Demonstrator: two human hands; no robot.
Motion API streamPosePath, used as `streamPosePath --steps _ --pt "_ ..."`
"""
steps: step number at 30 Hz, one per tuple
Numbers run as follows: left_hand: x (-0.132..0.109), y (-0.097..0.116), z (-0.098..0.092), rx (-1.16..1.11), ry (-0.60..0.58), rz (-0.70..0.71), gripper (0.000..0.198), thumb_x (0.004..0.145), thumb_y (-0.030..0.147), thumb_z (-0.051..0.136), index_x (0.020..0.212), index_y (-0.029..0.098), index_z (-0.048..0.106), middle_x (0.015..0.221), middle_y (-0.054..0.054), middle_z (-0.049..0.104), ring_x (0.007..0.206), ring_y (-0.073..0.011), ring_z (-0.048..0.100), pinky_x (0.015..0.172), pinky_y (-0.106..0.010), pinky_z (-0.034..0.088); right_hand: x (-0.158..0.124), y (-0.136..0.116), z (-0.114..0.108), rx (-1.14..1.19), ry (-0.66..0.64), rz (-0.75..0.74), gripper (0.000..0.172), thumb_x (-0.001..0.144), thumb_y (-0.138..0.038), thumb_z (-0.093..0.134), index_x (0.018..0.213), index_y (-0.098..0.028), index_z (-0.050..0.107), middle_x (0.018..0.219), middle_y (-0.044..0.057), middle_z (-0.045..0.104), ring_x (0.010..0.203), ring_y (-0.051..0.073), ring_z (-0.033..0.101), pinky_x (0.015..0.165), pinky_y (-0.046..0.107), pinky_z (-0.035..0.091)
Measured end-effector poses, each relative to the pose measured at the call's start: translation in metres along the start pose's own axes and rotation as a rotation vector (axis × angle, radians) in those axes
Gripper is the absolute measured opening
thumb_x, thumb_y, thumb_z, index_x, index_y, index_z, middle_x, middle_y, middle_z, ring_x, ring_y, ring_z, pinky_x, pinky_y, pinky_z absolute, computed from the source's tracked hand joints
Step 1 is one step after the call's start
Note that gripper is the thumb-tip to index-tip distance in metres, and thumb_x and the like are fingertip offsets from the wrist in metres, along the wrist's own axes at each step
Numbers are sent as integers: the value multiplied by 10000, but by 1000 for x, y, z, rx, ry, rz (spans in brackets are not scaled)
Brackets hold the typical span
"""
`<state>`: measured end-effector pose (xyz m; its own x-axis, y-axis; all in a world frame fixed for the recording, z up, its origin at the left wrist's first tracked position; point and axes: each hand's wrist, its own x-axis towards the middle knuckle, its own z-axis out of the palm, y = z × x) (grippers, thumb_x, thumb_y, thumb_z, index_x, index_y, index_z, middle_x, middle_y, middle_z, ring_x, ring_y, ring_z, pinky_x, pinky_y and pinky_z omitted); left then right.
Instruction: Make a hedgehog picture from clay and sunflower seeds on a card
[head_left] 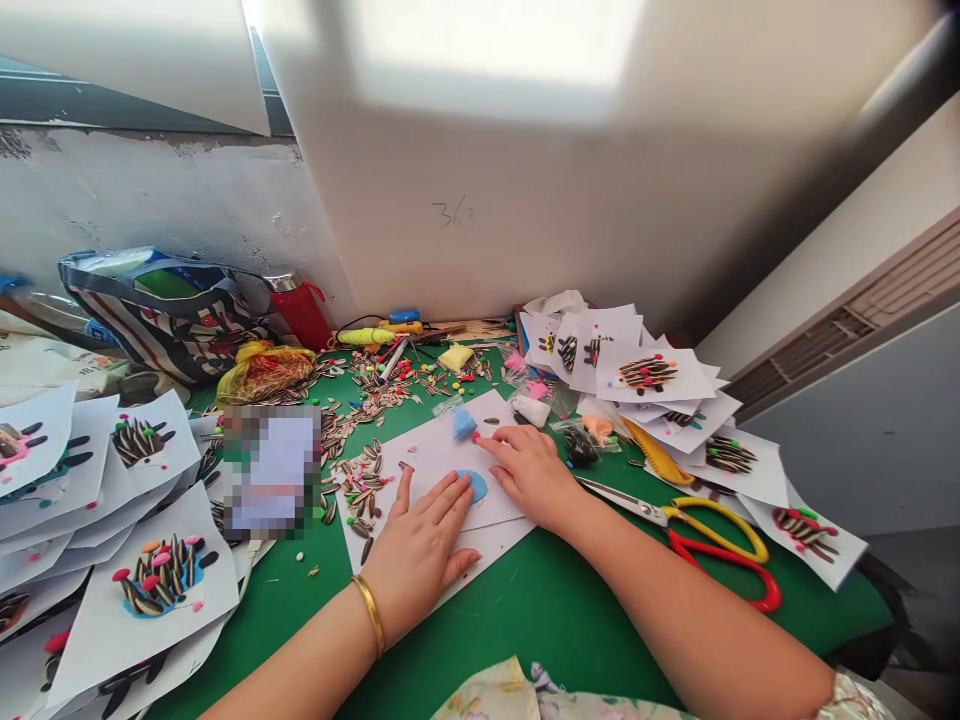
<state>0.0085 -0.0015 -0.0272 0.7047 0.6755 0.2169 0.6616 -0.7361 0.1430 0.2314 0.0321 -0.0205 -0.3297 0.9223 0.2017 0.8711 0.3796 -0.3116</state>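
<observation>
My left hand (420,545) lies flat with fingers stretched out on a white paper sheet (435,460) on the green table (540,600); its fingertips press a flat blue clay patch (475,484). A gold bangle sits on that wrist. My right hand (529,468) rests on the same sheet just right of the patch, fingers curled down, index finger reaching toward a blue clay lump (463,423) at the sheet's top. Sunflower seeds (360,480) are scattered left of the sheet.
Stacks of finished seed-and-clay pictures lie at left (161,585) and at back right (652,375). Scissors with yellow and red handles (712,540) lie right of my right arm. A striped bag (165,310), a red flask (300,305) and a yellow seed bag (262,370) stand by the wall.
</observation>
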Motion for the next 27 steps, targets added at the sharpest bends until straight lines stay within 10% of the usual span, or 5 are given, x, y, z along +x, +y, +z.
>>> streamPosePath --steps 7,27 --pt "3 2 -2 -6 -6 -24 510 901 459 552 1365 249 518 1393 -107 558 1310 -279 489 1185 -597 -4 -5 -3 4 56 -45 -249 318 938 -206 499 1207 -287 648 1232 39 667 1188 204 515 1013 422 364" --pt "-1 -15 -11 -31 55 -192 426 857 405 625 1247 234 607 1281 -99 641 1189 -294 588 1166 -623 -51 -6 -14 5 40 -106 -214 441 890 -171 500 1315 -268 559 1284 70 589 1207 238 465 1029 439 332"
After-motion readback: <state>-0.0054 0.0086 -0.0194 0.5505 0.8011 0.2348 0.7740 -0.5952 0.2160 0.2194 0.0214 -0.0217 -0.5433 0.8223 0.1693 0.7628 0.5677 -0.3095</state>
